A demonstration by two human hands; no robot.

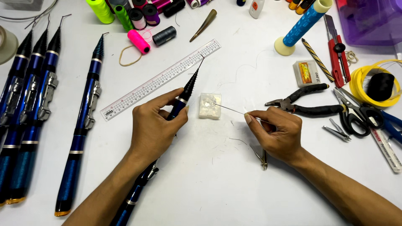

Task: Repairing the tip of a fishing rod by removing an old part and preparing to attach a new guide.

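The left hand [153,129] grips a blue rod [184,94] whose butt leaves frame at 7 o'clock, while the right hand [278,132] pinches a thin wire [228,108], barely visible.

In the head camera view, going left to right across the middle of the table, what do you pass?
Three blue telescopic rods lying together → single blue rod → left hand holding a blue rod → small clear plastic box → right hand pinching a thin wire → black-handled pliers → scissors.

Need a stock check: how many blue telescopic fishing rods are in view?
5. Three lie together at far left, one beside the ruler, one in the left hand. More may lie off-frame.
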